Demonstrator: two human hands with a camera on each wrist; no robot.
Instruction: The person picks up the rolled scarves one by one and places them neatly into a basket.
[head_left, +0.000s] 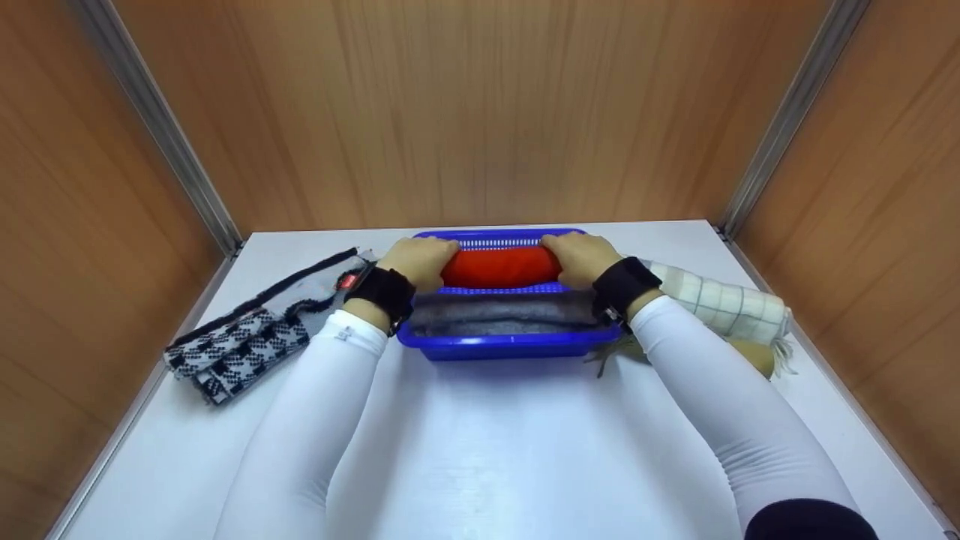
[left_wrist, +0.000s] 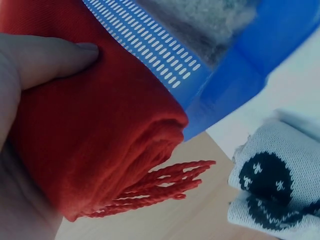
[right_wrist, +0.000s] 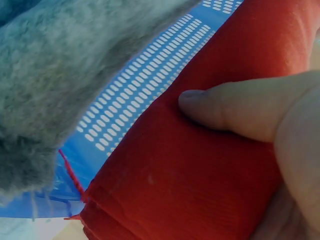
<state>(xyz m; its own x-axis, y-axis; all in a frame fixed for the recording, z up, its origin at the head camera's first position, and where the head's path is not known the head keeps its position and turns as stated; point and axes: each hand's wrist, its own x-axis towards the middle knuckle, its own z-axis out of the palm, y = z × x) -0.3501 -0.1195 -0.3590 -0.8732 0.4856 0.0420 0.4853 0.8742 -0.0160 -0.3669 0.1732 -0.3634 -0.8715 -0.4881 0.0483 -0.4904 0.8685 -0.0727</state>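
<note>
Your left hand point(head_left: 416, 262) and your right hand point(head_left: 583, 259) each grip one end of the red rolled scarf point(head_left: 501, 268), with your thumbs lying on the side near you. The red roll is in the middle of the head picture, over the far part of the blue basket point(head_left: 510, 342), and I cannot tell if it touches the bottom. In the left wrist picture, red strings hang out of its end. A fuzzy gray roll point(head_left: 510, 313) lies in the near part of the basket, lower in the frame than the red one. On the white table point(head_left: 487, 442), a black and white scarf point(head_left: 262, 330) lies at the left of the frame, and at the right a cream checked scarf point(head_left: 727, 304) lies beside a yellow-brown cloth point(head_left: 752, 355), partly behind your right arm
</note>
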